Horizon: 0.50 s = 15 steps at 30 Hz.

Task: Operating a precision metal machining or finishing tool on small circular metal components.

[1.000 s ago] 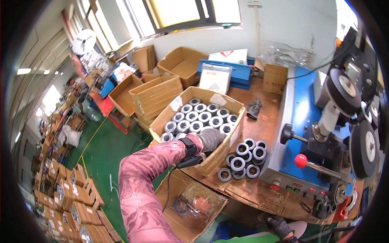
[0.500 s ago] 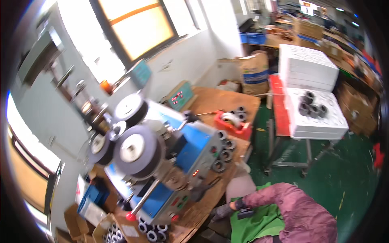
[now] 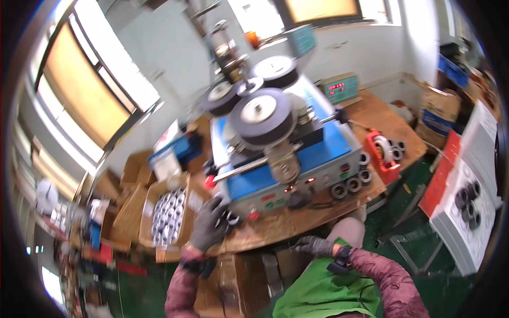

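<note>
My left hand (image 3: 208, 226), in a grey glove, reaches the table's front left edge with its fingers apart. It is beside a few dark ring-shaped parts (image 3: 231, 218), partly hidden by the fingers; whether it touches them is too blurred to tell. My right hand (image 3: 316, 246), also gloved, hovers over my lap near the front edge, fingers stretched out with nothing in them. Between and beyond the hands stands a blue and grey machine (image 3: 339, 140) with large dark wheels (image 3: 263, 117) and a front panel of buttons and lit displays.
An open carton (image 3: 145, 220) full of ring parts stands left of my left hand. More rings (image 3: 353, 184) line the machine's right side, near a red tray (image 3: 383, 167) with a tape roll. A display box (image 3: 341, 89) sits behind. At right is a white foam block (image 3: 461, 238) holding rings.
My view has swung to the left, so the machine now appears further right. My left hand has come into view by the rings at the table edge. The right hand stays over my lap.
</note>
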### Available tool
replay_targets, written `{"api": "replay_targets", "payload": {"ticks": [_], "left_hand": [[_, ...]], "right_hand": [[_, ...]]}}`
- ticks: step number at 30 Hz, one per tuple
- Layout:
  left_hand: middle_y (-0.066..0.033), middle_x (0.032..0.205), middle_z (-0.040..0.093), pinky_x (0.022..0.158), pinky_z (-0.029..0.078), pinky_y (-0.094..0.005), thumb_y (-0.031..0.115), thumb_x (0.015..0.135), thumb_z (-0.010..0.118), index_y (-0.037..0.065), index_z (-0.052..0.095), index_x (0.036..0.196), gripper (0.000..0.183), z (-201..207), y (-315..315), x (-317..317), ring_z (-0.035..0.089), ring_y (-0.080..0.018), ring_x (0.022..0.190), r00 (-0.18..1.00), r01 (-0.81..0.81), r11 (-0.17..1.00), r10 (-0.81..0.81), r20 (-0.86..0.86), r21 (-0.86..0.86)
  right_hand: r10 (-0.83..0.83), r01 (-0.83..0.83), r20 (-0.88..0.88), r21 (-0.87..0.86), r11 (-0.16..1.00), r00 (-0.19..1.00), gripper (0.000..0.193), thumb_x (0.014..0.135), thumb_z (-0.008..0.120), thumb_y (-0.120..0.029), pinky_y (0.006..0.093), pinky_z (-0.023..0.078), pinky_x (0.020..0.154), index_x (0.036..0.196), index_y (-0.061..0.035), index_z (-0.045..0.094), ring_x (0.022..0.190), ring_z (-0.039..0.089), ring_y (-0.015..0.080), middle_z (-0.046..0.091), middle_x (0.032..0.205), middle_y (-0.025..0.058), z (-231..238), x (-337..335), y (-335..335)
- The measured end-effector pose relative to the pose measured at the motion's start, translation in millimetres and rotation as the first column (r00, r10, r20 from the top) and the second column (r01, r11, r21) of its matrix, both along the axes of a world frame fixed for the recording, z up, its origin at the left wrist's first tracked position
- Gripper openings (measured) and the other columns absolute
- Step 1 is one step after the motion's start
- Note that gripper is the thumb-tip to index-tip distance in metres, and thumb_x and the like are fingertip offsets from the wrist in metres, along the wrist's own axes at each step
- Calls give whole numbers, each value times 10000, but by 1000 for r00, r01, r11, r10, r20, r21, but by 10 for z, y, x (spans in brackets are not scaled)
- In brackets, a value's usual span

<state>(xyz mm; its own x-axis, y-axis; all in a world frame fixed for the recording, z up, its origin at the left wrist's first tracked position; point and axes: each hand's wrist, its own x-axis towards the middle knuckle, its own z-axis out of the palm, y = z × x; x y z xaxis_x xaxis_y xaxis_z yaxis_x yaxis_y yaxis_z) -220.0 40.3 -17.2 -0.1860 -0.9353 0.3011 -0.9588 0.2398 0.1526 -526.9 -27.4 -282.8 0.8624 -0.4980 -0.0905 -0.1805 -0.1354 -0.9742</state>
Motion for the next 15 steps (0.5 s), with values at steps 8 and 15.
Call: {"api": "replay_targets", "payload": {"ticks": [8,15], "left_hand": [[-195,1456,278,1103,180,-532,291,614,784,71,352,1381,907,-671,-564,-560,247,-384,1346,949,-185,977,205,239,-103],[-191,1497,189,1093,52,-597,574,553,748,19,238,1424,1152,-1113,-771,-689,138,-412,1383,851,-386,906,423,311,-174]], "right_hand": [[-16,-2,56,310,951,998,223,881,617,-209,288,495,678,987,-14,609,702,568,109,595,786,37,103,-116,-7],[-375,218,-172,-571,792,911,256,816,600,-326,437,495,721,964,-124,654,837,645,272,665,910,121,612,-286,-466]]}}
